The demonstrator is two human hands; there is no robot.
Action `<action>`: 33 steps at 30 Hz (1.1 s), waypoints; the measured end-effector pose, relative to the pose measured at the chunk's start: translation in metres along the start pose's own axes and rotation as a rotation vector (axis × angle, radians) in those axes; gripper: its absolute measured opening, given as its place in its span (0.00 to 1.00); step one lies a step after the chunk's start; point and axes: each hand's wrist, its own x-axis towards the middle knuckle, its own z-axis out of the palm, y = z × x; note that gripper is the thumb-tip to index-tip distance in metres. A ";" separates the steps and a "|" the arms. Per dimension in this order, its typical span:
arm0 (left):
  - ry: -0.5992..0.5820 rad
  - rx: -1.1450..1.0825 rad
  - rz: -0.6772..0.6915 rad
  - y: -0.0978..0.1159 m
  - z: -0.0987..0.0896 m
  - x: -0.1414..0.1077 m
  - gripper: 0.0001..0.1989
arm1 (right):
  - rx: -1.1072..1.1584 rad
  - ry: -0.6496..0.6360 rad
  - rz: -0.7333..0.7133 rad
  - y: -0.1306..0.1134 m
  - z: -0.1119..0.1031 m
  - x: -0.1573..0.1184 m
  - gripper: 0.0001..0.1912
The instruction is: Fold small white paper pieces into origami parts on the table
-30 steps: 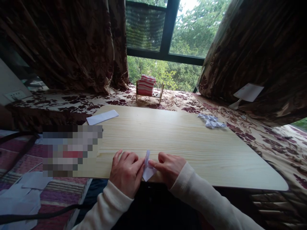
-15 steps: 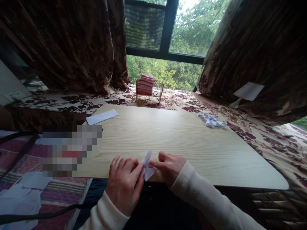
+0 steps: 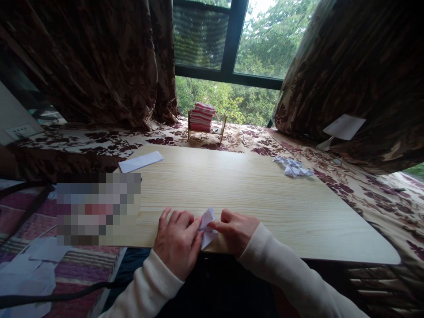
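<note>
A small folded white paper [image 3: 208,239] lies at the near edge of the wooden table [image 3: 251,190]. My left hand [image 3: 180,238] grips its left side between thumb and fingers. From the right, my right hand [image 3: 236,229] touches the middle of the paper with an extended index finger, its other fingers curled. Whether the right thumb also touches the paper is hidden. Several folded white paper pieces [image 3: 294,168] sit in a pile at the table's far right. A flat stack of white paper strips [image 3: 141,161] rests at the far left corner.
Beyond the table, a small rack [image 3: 223,128] holds pink-and-white striped cloths [image 3: 201,116]. A white lamp [image 3: 345,126] stands at the right by the curtain. Loose paper sheets [image 3: 29,274] lie at the lower left, near a dark strap. A blurred patch covers the table's left side.
My left hand has shifted slightly right and up. The upper part of the folded paper looks wider and more opened out, while the right index finger stays on it.
</note>
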 end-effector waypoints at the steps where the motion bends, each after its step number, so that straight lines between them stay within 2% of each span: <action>1: -0.011 0.000 0.008 -0.001 0.001 0.002 0.13 | -0.026 -0.013 -0.001 -0.001 -0.001 0.001 0.17; 10: -0.104 -0.019 0.023 -0.013 -0.003 0.008 0.10 | -0.111 -0.009 0.002 -0.004 0.001 0.001 0.19; 14: -0.065 -0.024 -0.050 -0.013 -0.001 0.015 0.07 | -0.112 -0.018 -0.007 -0.004 0.001 0.002 0.19; 19: -0.066 -0.009 -0.054 -0.011 0.004 0.022 0.07 | -0.108 -0.031 0.007 -0.005 0.000 0.002 0.17; 25: 0.034 -0.017 -0.032 -0.008 0.000 0.001 0.09 | -0.026 -0.035 0.015 0.000 -0.003 -0.001 0.18; 27: 0.046 -0.011 -0.019 -0.006 -0.001 -0.005 0.11 | 0.002 0.006 0.042 0.003 -0.009 -0.004 0.20; 30: 0.040 -0.006 -0.016 -0.003 -0.001 -0.007 0.11 | 0.044 0.171 0.060 -0.001 -0.022 -0.012 0.26; 33: 0.052 0.000 -0.028 -0.003 0.000 -0.005 0.11 | 0.099 0.243 -0.039 -0.019 -0.029 -0.020 0.26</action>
